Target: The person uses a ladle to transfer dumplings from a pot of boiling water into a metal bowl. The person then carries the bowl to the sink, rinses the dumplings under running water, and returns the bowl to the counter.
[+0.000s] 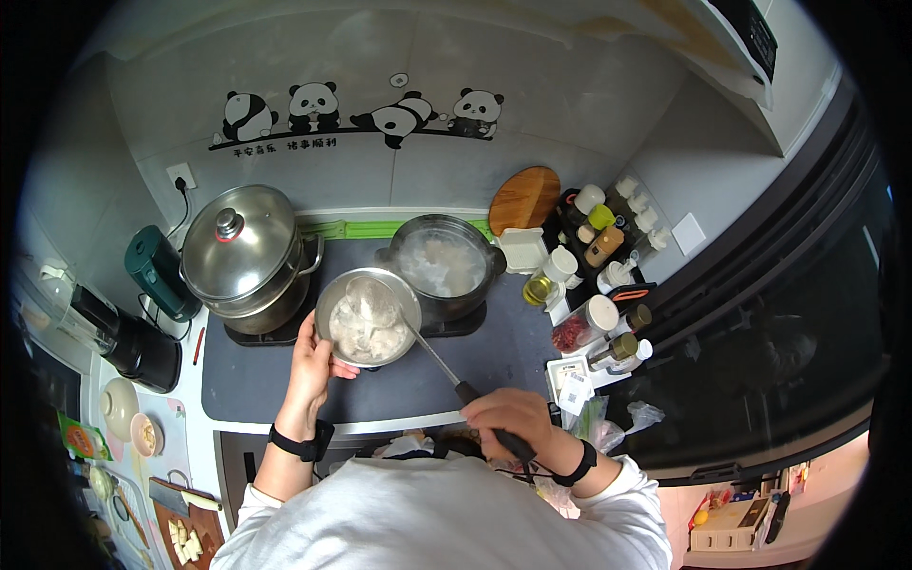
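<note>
Head view, left hand (313, 361): gripping the steel bowl (330, 297) at its near left side, fingers reaching beneath.
Head view, right hand (508, 418): closed around the black handle of a long metal ladle (437, 359).
Bowl: held above the dark grey surface (513, 356), in front of and between the two pots; contains pale, moist-looking pieces (353, 340).
Ladle: head inside the bowl, shaft crossing the rim toward the right hand; whether the head is perforated cannot be determined.
Black pot (456, 308): uncovered, behind and right of the bowl; cloudy liquid with pale contents.
Steel pot (223, 307): at left on a burner, covered by a domed lid (249, 252).
Kettle (157, 271): teal, upright, left of the steel pot.
Round wooden board (525, 199): upright near the wall.
Cleaver (171, 497): lower left, on a cutting board (204, 521) beside pale cut pieces (185, 543).
</note>
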A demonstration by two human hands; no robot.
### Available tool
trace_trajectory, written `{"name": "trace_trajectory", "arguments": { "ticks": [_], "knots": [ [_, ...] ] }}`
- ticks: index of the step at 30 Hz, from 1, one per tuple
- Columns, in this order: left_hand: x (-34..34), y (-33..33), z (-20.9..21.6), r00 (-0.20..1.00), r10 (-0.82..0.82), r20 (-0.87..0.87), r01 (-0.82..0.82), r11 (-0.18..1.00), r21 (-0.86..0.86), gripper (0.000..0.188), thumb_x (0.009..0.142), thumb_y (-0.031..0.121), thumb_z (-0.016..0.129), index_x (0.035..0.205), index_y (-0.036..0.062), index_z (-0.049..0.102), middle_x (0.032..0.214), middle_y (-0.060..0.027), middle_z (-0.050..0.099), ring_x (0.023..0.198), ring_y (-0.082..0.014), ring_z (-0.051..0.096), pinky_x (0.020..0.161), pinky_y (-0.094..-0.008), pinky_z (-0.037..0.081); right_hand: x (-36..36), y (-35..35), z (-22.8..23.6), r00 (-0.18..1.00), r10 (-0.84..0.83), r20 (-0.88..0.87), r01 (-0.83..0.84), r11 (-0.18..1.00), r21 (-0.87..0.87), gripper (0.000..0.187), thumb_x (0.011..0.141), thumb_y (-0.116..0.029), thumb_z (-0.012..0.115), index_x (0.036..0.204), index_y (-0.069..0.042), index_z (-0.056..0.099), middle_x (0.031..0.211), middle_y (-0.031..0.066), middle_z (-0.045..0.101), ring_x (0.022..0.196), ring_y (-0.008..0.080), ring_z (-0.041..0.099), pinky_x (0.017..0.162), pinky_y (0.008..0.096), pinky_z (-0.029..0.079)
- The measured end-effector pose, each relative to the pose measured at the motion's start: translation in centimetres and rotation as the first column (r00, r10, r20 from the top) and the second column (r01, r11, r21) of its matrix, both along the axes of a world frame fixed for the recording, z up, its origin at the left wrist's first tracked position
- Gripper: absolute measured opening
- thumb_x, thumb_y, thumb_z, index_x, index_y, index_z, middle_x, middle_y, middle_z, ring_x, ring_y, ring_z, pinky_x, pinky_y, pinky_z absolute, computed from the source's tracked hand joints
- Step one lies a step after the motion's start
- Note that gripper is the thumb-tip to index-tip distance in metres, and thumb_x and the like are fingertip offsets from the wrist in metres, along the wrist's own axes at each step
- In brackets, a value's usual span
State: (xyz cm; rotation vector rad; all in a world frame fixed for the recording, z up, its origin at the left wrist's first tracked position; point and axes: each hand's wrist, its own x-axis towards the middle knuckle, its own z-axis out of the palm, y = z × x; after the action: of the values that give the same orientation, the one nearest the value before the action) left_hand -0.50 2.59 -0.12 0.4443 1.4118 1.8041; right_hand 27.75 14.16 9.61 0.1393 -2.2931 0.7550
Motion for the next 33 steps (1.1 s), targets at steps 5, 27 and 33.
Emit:
{"name": "trace_trajectory", "arguments": {
  "ticks": [5,27,33],
  "knots": [
    [0.0,-0.4,0.5,1.0,0.011,-0.011,-0.011,1.0,0.002,0.055,0.092,0.0,0.032,0.145,0.0048,0.021,0.098,-0.0193,0.061,0.053,-0.023,0.065,0.043,-0.0276,0.057,0.6,-0.7,1.3,0.991,0.076,0.113,-0.104,0.96,0.259,0.023,0.065,-0.001,0.071,0.086,-0.007,0.062,0.104,0.005,0.066,0.065,0.024,0.06,0.055,0.0309,0.052],
    [-0.9,-0.2,-0.8,0.999,-0.001,0.038,0.0,1.0,0.029,0.059,0.092,-0.002,0.032,0.147,0.004,0.012,0.108,-0.0261,0.057,0.056,-0.0277,0.066,0.045,-0.0314,0.058,1.2,8.0,-1.1,0.845,-0.465,-0.266,-0.071,0.395,-0.916,0.017,0.099,-0.016,0.039,0.095,-0.002,0.047,0.1,0.0191,0.056,0.06,0.0213,0.057,0.055,0.0318,0.053],
    [-0.8,0.1,-0.6,0.999,0.024,0.036,-0.025,0.999,0.022,0.058,0.092,-0.002,0.033,0.147,0.004,0.013,0.105,-0.0263,0.058,0.055,-0.0273,0.066,0.044,-0.0307,0.058,0.3,11.2,-2.5,0.825,-0.555,-0.106,0.248,0.525,-0.814,0.013,0.1,-0.009,0.041,0.096,0.001,0.047,0.104,0.0171,0.058,0.064,0.0181,0.061,0.058,0.0301,0.055]
  ]
}}
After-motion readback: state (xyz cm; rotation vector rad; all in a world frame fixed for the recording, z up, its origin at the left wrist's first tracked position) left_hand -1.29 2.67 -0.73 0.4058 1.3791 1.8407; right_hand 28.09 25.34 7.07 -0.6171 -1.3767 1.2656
